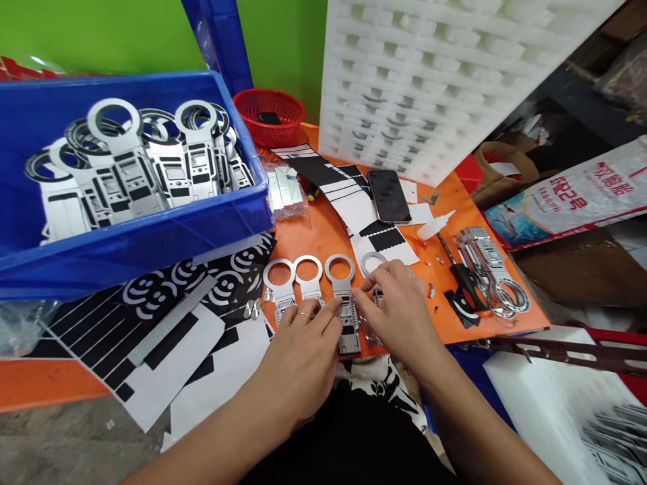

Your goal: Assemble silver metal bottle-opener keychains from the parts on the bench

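Several flat metal plates with ring-shaped tops lie side by side on the orange board (323,236) in front of me. My left hand (303,350), a ring on one finger, rests over the lower ends of the left plates, its fingertips touching the third metal plate (346,296). My right hand (399,310) covers the fourth metal plate (373,261), its fingers curled in a pinch on a small part next to the third plate. What the pinch holds is too small to name.
A blue crate (151,236) of the same plates stands at the left. Black and white sticker sheets (166,323) lie under it. A phone (388,195), a glue bottle (435,225), a screwdriver (462,273), finished plates (493,273), a red basket (269,114) and a white foam tray (429,81) surround the board.
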Tool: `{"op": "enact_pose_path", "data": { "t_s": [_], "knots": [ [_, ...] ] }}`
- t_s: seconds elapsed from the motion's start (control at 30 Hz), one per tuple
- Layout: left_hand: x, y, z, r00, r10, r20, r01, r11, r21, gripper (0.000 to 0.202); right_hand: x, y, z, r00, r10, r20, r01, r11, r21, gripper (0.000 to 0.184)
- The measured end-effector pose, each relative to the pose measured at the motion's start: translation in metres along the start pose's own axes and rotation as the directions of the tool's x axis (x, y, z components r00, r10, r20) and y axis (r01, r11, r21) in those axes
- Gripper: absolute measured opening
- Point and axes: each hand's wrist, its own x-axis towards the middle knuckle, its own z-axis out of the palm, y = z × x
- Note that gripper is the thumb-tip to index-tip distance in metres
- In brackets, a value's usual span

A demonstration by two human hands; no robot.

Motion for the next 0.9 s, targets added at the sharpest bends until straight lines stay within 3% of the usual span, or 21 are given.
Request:
{"op": "enact_pose_path", "data": {
  "t_s": [0.1, 0.17, 0.23, 0.33, 0.43, 0.6, 0.67, 0.9],
  "knots": [
    [0.000, -0.001, 0.000, 0.999, -0.020, -0.025, 0.018, 0.994, -0.105, 0.021, -0.001, 0.001, 0.005, 0.999, 0.017, 0.031, -0.018, 0.999, 0.034, 0.016],
    [-0.001, -0.002, -0.003, 0.996, -0.058, -0.066, 0.036, 0.955, -0.295, 0.020, -0.002, 0.000, 0.004, 1.000, 0.008, 0.006, -0.009, 0.995, 0.096, 0.014],
    [-0.004, -0.005, -0.006, 0.982, -0.156, -0.102, 0.079, 0.844, -0.530, 0.020, -0.006, -0.004, -0.002, 0.999, -0.045, -0.027, 0.050, 0.971, 0.234, 0.009],
    [-0.010, -0.007, -0.011, 0.942, -0.333, -0.052, 0.182, 0.634, -0.751, 0.023, -0.014, -0.014, -0.015, 0.984, -0.180, -0.015, 0.169, 0.885, 0.435, 0.006],
    [-0.016, -0.007, -0.011, 0.912, -0.409, 0.007, 0.244, 0.530, -0.812, 0.023, -0.022, -0.024, -0.022, 0.955, -0.296, 0.015, 0.257, 0.853, 0.455, 0.006],
    [-0.024, -0.004, -0.008, 0.900, -0.433, -0.045, 0.213, 0.529, -0.822, 0.022, -0.027, -0.036, -0.021, 0.909, -0.414, 0.048, 0.383, 0.875, 0.297, 0.005],
    [-0.027, -0.005, -0.008, 0.880, -0.473, -0.033, 0.232, 0.490, -0.840, 0.021, -0.028, -0.041, -0.021, 0.890, -0.452, 0.066, 0.427, 0.875, 0.229, 0.008],
    [-0.032, -0.015, -0.015, 0.806, -0.566, 0.173, 0.281, 0.109, -0.954, 0.022, -0.030, -0.056, -0.020, 0.843, -0.536, 0.037, 0.518, 0.829, 0.209, 0.011]
  ]
}}
